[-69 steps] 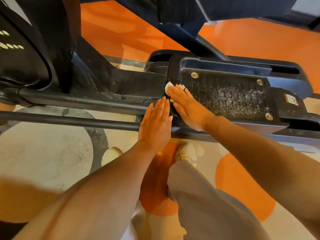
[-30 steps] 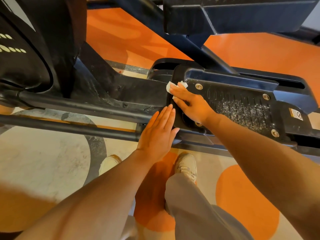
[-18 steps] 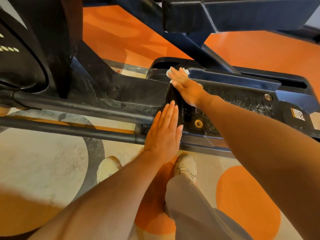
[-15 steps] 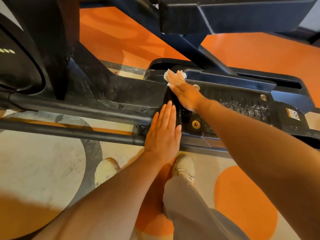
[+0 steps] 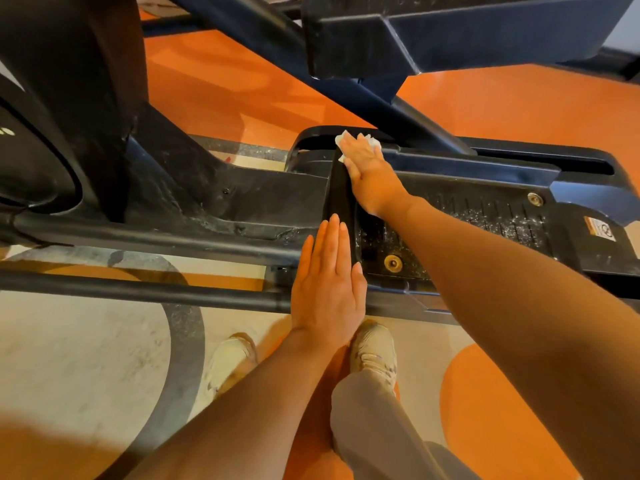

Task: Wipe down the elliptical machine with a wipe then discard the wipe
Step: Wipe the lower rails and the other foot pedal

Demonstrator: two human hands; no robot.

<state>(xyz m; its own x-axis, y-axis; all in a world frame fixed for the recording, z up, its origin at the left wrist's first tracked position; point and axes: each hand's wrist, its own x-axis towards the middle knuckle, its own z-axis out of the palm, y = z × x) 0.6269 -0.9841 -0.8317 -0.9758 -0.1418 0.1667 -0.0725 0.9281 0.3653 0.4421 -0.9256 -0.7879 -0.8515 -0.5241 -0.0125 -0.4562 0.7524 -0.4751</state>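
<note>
Pressing a crumpled white wipe flat-fingered at twelve o'clock, my right hand scrubs the black ribbed plastic pedal; my left hand, flat and empty, braces it.

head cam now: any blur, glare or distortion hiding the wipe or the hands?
Head view: sharp, no motion blur on the right hand or the left hand; the wipe shows only as white edges past the fingers; wide-angle bend on the machine's rails; soft sheen on the orange floor, nothing blown out.
</note>
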